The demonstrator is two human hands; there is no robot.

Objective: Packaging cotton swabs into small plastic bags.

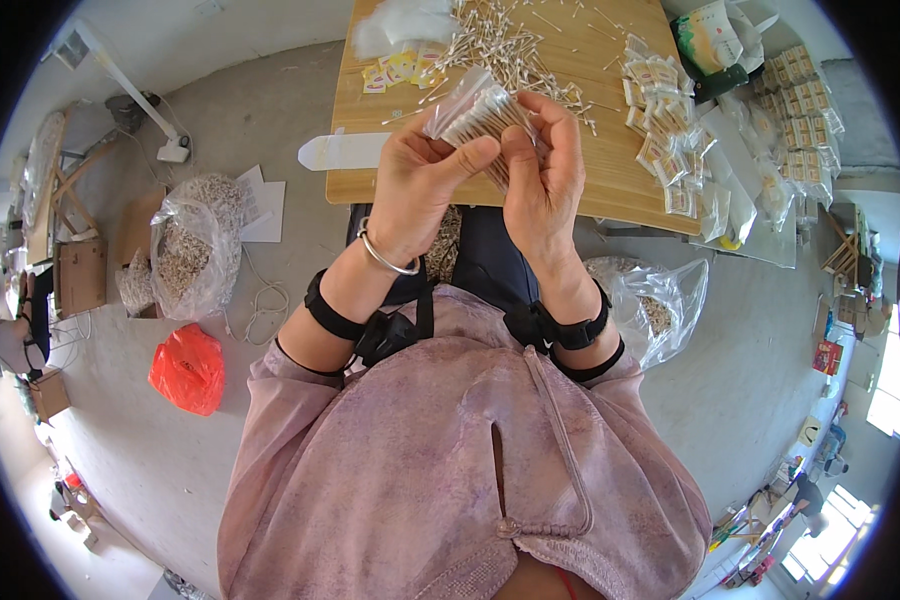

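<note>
Above the near edge of the wooden table, my two hands are together around a bundle of cotton swabs (482, 122). The swabs lie side by side, with a small clear plastic bag (454, 106) around or against their upper left side; how far they sit inside it I cannot tell. My left hand (422, 178) grips the bag and swabs from the left, thumb across the front. From the right, my right hand (547, 185) pinches the swabs, its thumb on the sticks and fingers behind. Loose cotton swabs (505, 50) are heaped on the table just beyond.
The wooden table (602, 170) bears yellow-and-white cards (400, 68), a pile of small filled packets (660, 120) and clear empty bags (395, 25). A white strip (340, 152) overhangs its left edge. Large sacks of swabs (195, 240) and a red bag (188, 370) are on the floor.
</note>
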